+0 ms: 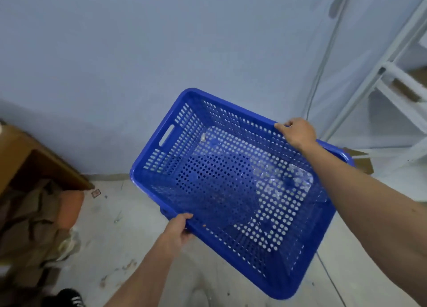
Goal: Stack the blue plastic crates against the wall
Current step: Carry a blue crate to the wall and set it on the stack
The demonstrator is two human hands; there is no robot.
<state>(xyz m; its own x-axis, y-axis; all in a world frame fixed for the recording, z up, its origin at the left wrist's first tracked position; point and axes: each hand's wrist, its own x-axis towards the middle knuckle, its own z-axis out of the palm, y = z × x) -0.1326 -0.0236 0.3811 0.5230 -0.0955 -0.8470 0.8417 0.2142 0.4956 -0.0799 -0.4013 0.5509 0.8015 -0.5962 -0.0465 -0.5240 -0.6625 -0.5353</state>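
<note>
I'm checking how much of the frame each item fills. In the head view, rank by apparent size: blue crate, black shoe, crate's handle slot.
1. blue crate
2. black shoe, cut off by the frame edge
3. handle slot

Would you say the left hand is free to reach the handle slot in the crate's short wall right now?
Probably not as things stand: the left hand is gripping the blue crate's near rim, sharing the load with the right hand. Nothing blocks the handle slot itself.
</note>
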